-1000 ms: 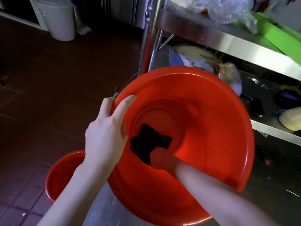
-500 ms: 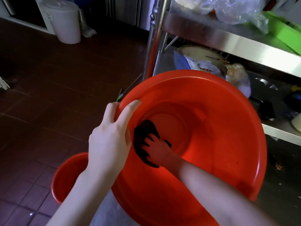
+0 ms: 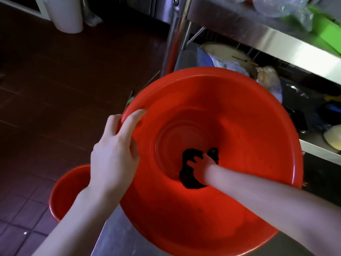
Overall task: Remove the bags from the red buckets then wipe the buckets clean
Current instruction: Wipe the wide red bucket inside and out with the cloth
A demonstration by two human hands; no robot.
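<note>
**Head view: wiping inside the tilted bucket**

The big red bucket (image 3: 239, 108) leans on the steel table (image 3: 118, 237) with its mouth toward me, so I can reach its bottom. I see no bag in it. A second red bucket (image 3: 68, 191) stands lower, beside the table. My left hand (image 3: 114, 156) grips the near rim to steady it, fingers (image 3: 132, 119) curled over the edge. My right hand (image 3: 204, 161) presses a dark cloth (image 3: 190, 180) at the bottom, fingers spread.

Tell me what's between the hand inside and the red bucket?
A dark cloth, pressed by the right hand against the red bucket, in the head view.
</note>
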